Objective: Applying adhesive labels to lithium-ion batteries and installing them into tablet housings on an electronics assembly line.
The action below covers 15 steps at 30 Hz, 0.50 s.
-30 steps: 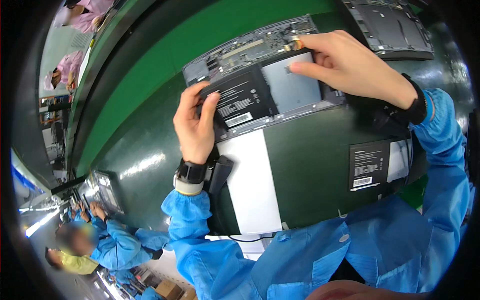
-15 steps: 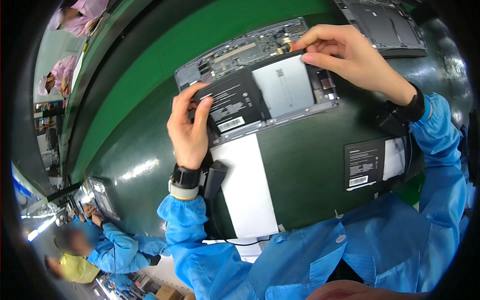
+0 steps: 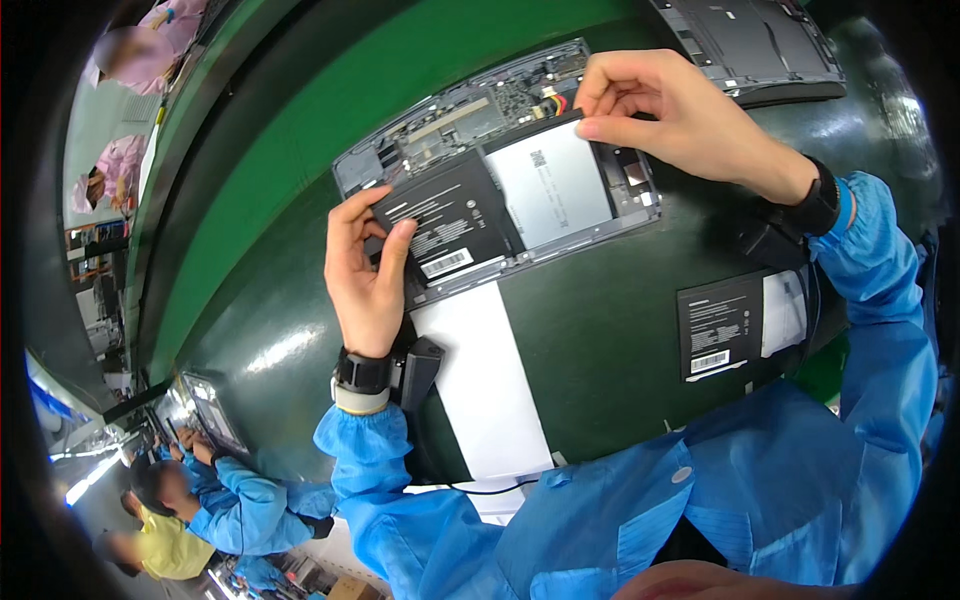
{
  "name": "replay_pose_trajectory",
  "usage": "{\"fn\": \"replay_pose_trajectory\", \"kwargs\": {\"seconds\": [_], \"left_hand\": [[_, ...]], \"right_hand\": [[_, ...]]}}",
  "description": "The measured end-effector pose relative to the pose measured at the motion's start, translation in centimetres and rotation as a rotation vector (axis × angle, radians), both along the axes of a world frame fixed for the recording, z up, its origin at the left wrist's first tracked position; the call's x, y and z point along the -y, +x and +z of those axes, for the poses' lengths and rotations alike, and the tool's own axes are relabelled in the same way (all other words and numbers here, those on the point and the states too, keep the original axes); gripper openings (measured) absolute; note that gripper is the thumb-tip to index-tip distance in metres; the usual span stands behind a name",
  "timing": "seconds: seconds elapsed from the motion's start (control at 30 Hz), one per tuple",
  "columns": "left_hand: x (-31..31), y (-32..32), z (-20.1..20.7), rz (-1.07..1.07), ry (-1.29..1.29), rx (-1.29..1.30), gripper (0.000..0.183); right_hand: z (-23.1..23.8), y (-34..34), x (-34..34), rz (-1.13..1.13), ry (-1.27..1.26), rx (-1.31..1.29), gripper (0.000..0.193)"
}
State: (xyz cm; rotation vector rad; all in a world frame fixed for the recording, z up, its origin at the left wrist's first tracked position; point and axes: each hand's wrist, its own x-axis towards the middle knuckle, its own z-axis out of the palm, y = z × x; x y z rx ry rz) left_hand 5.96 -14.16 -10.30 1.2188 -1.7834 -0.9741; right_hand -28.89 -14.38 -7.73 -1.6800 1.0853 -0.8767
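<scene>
Battery pack, flat, rectangular, half matt black and half silver (image 3: 450, 225): over the near part of the thin grey metal laptop base (image 3: 635, 213), its far edge seemingly a little raised; whether it is fully seated cannot be told.
Left hand (image 3: 365, 265): fingers closed on the pack's left end, thumb on the black face; a light grip at the rim should spare the soft cells.
Right hand (image 3: 665, 115): thumb and forefinger narrowed to a pinch on the far right corner; lifting or lowering should match the left hand, so the pack does not twist.
Red, yellow and black wires (image 3: 553, 103): just beyond that corner; they want slack, free of the edge, with no tug on them.
Exposed grey-green circuit board (image 3: 450, 115): just past the far edge; the pack is best held clear of its small parts.
Dark green counter (image 3: 610, 330): bears the base; a second black-and-silver battery pack (image 3: 720, 325) lies nearer the body, well apart, best left flat.
</scene>
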Motion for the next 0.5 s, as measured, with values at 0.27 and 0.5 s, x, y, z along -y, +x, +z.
{"fn": "replay_pose_trajectory", "kwargs": {"seconds": [0.27, 0.5], "left_hand": [[0.08, -0.02, -0.66, -0.020, -0.029, -0.045, 0.034], [0.11, 0.16, -0.42, -0.018, -0.052, 0.003, 0.035]], "right_hand": [[0.29, 0.19, -0.26, 0.001, 0.019, -0.047, 0.012], [0.39, 0.56, -0.50, -0.022, -0.014, -0.036, 0.013]]}}
